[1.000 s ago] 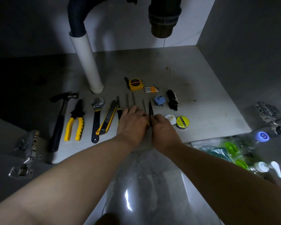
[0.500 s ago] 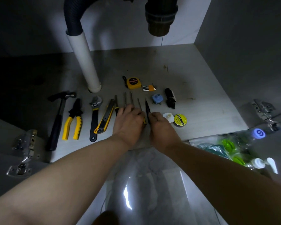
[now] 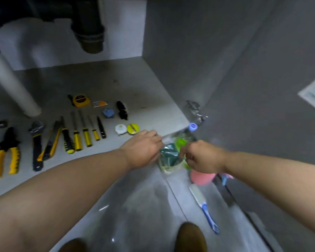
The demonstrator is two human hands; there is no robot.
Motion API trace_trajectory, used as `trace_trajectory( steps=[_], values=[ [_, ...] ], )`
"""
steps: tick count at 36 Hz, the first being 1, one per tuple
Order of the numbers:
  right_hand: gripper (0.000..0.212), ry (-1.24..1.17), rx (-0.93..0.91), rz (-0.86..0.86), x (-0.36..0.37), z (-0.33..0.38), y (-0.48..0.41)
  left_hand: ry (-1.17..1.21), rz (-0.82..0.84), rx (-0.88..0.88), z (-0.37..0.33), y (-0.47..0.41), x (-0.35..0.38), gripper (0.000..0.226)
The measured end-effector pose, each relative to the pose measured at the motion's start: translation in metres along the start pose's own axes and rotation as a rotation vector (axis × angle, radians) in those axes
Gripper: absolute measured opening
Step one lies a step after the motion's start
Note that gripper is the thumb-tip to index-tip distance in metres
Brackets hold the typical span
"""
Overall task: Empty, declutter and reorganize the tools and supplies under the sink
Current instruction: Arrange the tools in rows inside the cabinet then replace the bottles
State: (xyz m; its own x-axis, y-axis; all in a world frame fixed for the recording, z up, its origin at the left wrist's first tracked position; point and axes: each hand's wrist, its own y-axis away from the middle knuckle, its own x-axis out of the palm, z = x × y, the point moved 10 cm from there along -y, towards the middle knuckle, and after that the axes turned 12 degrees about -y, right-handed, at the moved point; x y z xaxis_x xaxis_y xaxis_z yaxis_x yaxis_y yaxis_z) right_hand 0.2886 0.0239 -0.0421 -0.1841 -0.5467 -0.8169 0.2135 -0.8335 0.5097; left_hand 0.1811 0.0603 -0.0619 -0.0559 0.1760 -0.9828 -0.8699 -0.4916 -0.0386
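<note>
Screwdrivers (image 3: 77, 141) right of pliers (image 3: 8, 140), tape measure (image 3: 79, 100) behind

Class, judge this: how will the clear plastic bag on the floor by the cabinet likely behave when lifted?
The plastic bag looks thin and crumpled, so it will probably sag and flop. Its green contents look loose, so they may shift as it rises.

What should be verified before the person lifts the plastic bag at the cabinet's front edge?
1. Left grip on the plastic bag: cannot tell; fingers are at its edge, blurred.
2. Right grip on the bag: cannot tell; fingers are curled at its other side.
3. Bare space on the cabinet floor behind the tools: ok.
4. Screwdrivers laid in a neat row: ok.
5. Floor around the bag free of clutter: not ok; a pink cup and a brush lie close by.
</note>
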Motion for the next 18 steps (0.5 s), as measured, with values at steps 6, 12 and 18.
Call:
trace_trajectory(
  steps=[6,12,18],
  values=[
    [0.02,-0.351,0.38,0.255,0.09,-0.089,0.076,0.186,0.326,0.133,-0.082,-0.023,0.028,0.03],
    [0.035,-0.298,0.584,0.309,0.197,-0.151,0.095,0.335,0.494,0.095,-0.12,-0.021,0.071,0.038],
    [0.041,-0.427,0.667,0.069,0.238,-0.171,0.081,0.453,0.55,-0.006,-0.117,-0.011,0.113,0.032]
  ],
)
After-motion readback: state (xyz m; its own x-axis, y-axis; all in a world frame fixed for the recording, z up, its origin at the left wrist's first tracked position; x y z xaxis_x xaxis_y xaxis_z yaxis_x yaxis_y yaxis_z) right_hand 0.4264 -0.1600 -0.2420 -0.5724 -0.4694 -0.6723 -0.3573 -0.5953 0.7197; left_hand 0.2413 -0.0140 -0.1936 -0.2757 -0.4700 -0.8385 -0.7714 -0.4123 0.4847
